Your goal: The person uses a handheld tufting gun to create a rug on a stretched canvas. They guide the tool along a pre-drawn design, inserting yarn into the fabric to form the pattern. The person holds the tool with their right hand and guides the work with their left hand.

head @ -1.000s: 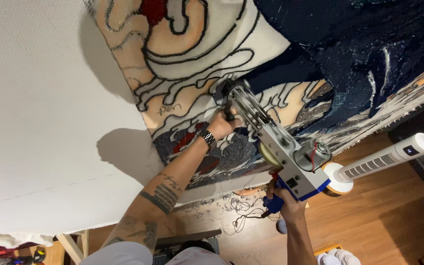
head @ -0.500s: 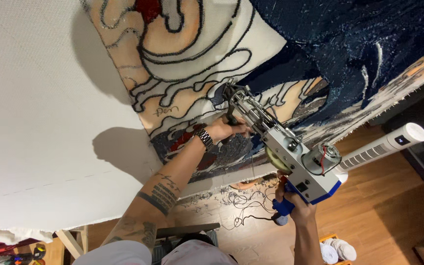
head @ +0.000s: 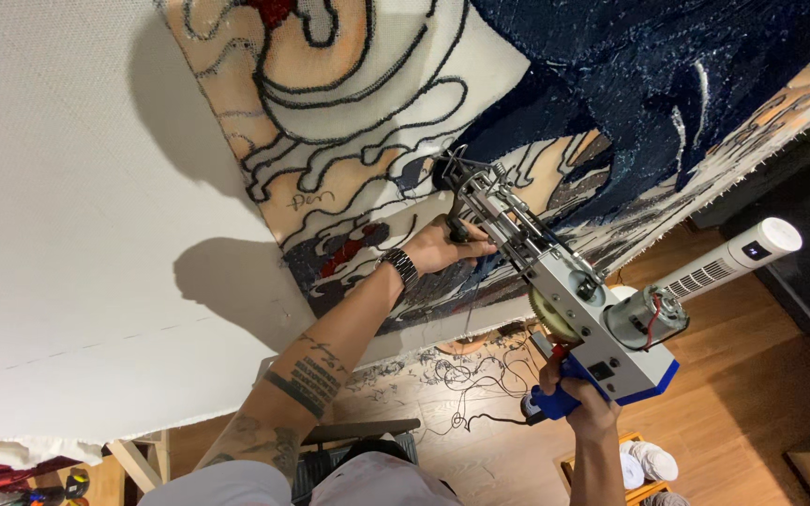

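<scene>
A tufting gun (head: 574, 295) with a silver metal frame, a small motor and a blue grip is pressed nose-first into a stretched cloth (head: 77, 234). My left hand (head: 447, 245), with a wristwatch on the wrist, grips the gun's front handle close to the cloth. My right hand (head: 578, 398) is closed around the blue rear grip. The gun's tip meets the tufted picture (head: 517, 103), where dark blue, cream, orange and black-outlined areas sit side by side.
Left of the picture the cloth is bare white. A white tower fan (head: 733, 262) stands at the right on a wooden floor (head: 733, 403). Loose dark yarn (head: 461, 375) trails below the frame. White yarn cones (head: 644, 464) sit near my right arm.
The view has shifted slightly. Both hands keep their hold, and the gun has slid a little along the lower part of the picture.
</scene>
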